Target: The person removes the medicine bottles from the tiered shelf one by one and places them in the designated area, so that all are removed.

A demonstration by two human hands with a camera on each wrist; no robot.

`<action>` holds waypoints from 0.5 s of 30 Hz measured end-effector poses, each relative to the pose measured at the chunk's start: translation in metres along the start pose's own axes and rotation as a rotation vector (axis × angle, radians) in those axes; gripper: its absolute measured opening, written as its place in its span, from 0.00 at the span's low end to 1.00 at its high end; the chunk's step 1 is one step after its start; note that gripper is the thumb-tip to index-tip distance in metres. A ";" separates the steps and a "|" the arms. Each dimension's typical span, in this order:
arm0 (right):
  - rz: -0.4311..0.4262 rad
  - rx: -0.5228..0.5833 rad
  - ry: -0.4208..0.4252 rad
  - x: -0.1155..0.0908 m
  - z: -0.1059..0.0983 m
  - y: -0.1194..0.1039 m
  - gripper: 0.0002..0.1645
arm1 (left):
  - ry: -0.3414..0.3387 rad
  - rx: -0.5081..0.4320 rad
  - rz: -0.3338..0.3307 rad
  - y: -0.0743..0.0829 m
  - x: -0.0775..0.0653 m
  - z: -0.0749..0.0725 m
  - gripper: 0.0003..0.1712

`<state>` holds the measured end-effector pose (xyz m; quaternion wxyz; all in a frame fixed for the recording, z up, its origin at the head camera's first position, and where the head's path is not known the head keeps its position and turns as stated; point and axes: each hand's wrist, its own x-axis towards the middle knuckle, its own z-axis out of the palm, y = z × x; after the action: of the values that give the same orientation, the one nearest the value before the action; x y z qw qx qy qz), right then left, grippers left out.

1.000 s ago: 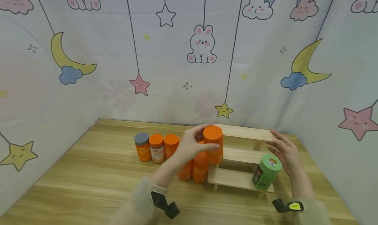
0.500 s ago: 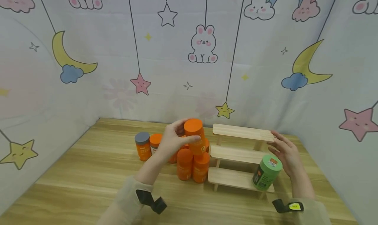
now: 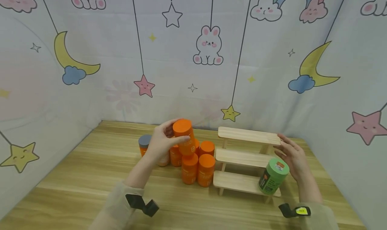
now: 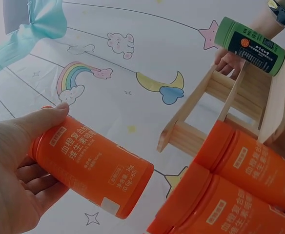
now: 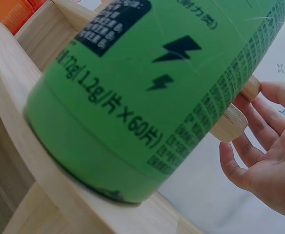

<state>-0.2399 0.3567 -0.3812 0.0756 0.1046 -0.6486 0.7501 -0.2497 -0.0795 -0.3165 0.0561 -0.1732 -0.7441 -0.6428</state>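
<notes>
My left hand (image 3: 158, 141) grips an orange supplement bottle (image 3: 187, 144) by its side, thumb along the front. The bottle is raised over a group of similar orange bottles (image 3: 206, 172) standing on the table. In the left wrist view its printed label (image 4: 96, 158) faces the camera, and the fingers wrap behind it. At the right end of a three-step wooden display rack (image 3: 242, 134), my right hand (image 3: 293, 156) holds the end of the top plank. A green bottle (image 3: 273, 176) stands on the rack's lowest step, close beside that hand.
A grey-lidded orange bottle (image 3: 145, 141) stands at the left of the group, partly behind the left hand. The rack sits just right of the orange bottles. A patterned curtain (image 3: 181, 72) hangs behind the wooden table (image 3: 90, 176).
My left hand has carried the orange bottle leftward, away from the rack and over the other orange bottles. The right hand and the green bottle have stayed put.
</notes>
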 end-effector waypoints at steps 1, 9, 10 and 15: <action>0.000 -0.002 0.001 0.000 0.000 0.000 0.21 | 0.003 0.009 -0.003 -0.001 0.000 -0.002 0.36; -0.002 -0.018 0.009 0.001 -0.001 0.001 0.21 | 0.044 0.064 -0.025 -0.013 -0.003 -0.022 0.36; -0.001 -0.019 0.009 0.001 -0.001 0.001 0.21 | 0.045 0.070 -0.026 -0.014 -0.004 -0.024 0.37; 0.002 -0.010 0.014 0.002 -0.001 0.002 0.21 | 0.056 0.098 -0.037 -0.019 -0.006 -0.032 0.37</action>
<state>-0.2420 0.3570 -0.3830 0.0799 0.0981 -0.6519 0.7477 -0.2552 -0.1142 -0.3308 0.0735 -0.1384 -0.7760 -0.6110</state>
